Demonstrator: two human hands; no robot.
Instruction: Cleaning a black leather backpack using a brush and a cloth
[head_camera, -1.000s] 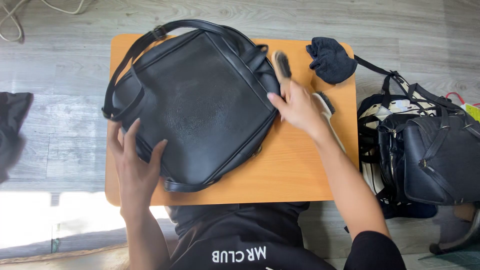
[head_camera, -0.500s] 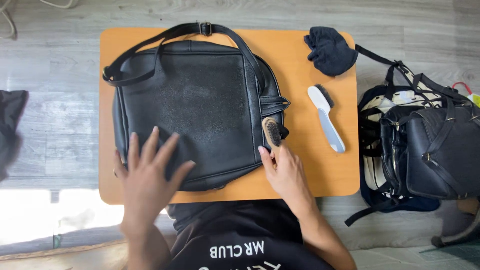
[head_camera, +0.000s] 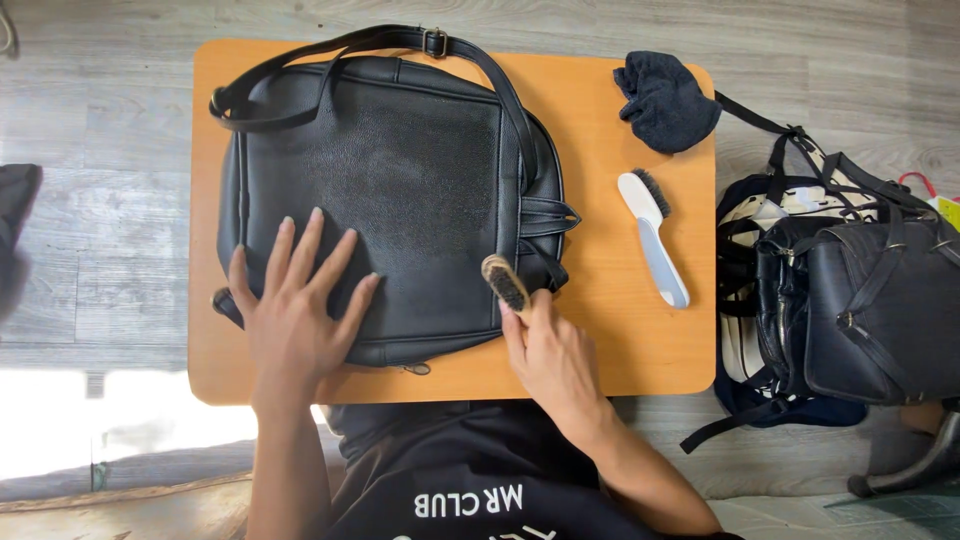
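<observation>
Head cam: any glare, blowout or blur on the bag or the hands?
Head view: sharp overall, soft even light. Black bag shows a dull grey sheen mid-panel, no hard glare. Left hand and right hand with small brush are crisp, no motion blur. Floor patch at lower left is blown out white.

Under your left hand (head_camera: 295, 325) the backpack (head_camera: 385, 200) is black throughout, with a pebbled grain and a duller, greyish patch beyond your fingertips. Its strap (head_camera: 400, 42) carries a brass-coloured buckle. The small brush (head_camera: 506, 285) in your right hand (head_camera: 550, 355) has a pale wooden back and dark bristles. The table (head_camera: 600, 340) beneath both hands is plain orange. Beyond your right hand, the second brush (head_camera: 655, 235) is white with a grey handle insert and black bristles; the cloth (head_camera: 665, 100) farther off is dark navy. To your right, the bags (head_camera: 860, 300) are black. The floor (head_camera: 100, 230) is grey wood-grain.
</observation>
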